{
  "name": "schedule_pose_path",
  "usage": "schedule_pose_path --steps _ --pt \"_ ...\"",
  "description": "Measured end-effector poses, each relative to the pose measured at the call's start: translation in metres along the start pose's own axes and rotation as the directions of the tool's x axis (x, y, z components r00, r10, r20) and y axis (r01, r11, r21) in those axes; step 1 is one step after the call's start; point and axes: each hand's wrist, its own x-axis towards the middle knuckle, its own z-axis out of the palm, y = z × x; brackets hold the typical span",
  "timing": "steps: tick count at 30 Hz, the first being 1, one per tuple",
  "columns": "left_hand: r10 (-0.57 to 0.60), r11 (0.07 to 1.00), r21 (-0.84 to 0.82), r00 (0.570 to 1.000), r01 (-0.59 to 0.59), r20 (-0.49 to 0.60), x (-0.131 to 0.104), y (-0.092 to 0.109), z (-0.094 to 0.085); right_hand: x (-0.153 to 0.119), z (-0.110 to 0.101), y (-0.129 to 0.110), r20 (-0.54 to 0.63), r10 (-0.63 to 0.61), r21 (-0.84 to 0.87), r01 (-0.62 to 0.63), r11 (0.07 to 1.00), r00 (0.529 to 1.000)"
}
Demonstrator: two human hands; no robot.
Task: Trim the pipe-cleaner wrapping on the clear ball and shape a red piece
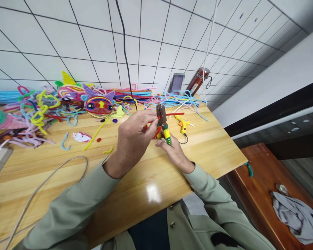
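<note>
Above the wooden table, my left hand [135, 133] pinches a red pipe cleaner [175, 114], closed on it just left of the pliers' jaws. My right hand [174, 152] is wrapped round the yellow-and-green handles of a pair of pliers [161, 116]. The rusty jaws point up and meet the red pipe cleaner, whose straight end sticks out to the right. A bent red part of it shows below my left fingers. Whether the jaws are fully closed on it, I cannot tell.
Colourful pipe-cleaner animal faces [99, 104] and loose pipe cleaners [41, 107] line the wall. A yellow glue gun [182, 124] lies right of the pliers, near a red thermos [198, 81]. A grey cable [54, 163] crosses the left of the table [125, 194].
</note>
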Motion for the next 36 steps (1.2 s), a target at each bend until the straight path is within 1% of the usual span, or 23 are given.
schedule_pose_path --steps 4,10,15,21,28,31,36 --pt "0.0 1.0 0.002 1.0 0.0 0.001 0.0 0.0 0.0 -0.001 0.0 0.004 0.0 0.01 -0.025 -0.01 1.0 1.0" --pt "0.014 1.0 -0.02 1.0 -0.014 -0.006 0.0 0.0 0.001 -0.001 -0.001 0.01 -0.003 -0.019 -0.074 0.019 0.997 1.0" --pt "0.025 0.999 -0.021 1.0 -0.026 -0.014 0.001 -0.001 0.002 -0.002 -0.001 0.009 -0.004 -0.018 -0.079 0.018 0.997 1.0" --pt "0.016 1.0 -0.016 1.0 -0.016 0.009 0.0 -0.002 0.002 -0.002 -0.001 0.007 -0.012 -0.021 -0.099 0.019 0.995 1.0" --pt "-0.001 1.0 -0.019 1.0 0.002 0.006 -0.001 0.0 0.002 -0.003 -0.001 0.003 -0.026 -0.01 -0.141 0.006 0.99 1.0" --pt "-0.007 1.0 0.0 1.0 0.007 0.014 -0.001 0.0 0.002 -0.003 -0.001 0.002 -0.045 -0.024 -0.184 0.015 0.983 0.999" --pt "0.002 1.0 -0.016 1.0 -0.003 -0.008 0.0 0.001 0.002 -0.005 -0.003 -0.001 -0.092 -0.042 -0.274 0.015 0.962 0.995"
